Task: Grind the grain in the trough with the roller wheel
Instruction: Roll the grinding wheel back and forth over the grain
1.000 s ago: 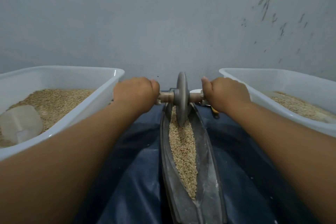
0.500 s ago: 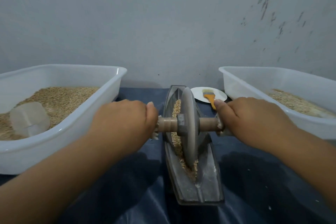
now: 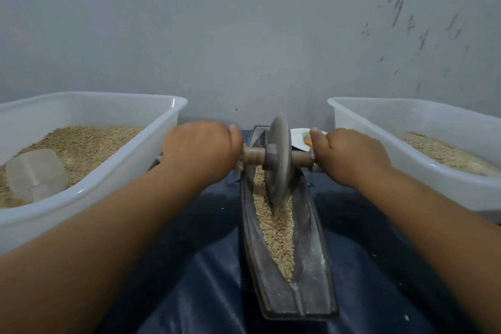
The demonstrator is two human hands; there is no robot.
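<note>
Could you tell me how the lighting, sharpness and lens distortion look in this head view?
Head view: dim, flat, bluish light with soft shadows; wide-angle bowing bends the tub rims; forearms loom large; roller wheel and grain reasonably sharp; no glare.

A long, narrow grey trough (image 3: 311, 257) runs up the middle of the frame on dark cloth, a strip of pale tan grain (image 3: 276, 228) along its groove, and the upright grey roller wheel (image 3: 279, 160) stands in it toward the far end.

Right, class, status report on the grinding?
Left hand, right hand gripping axle handles. Roller wheel upright in trough, on grain. Nothing blocking.
</note>
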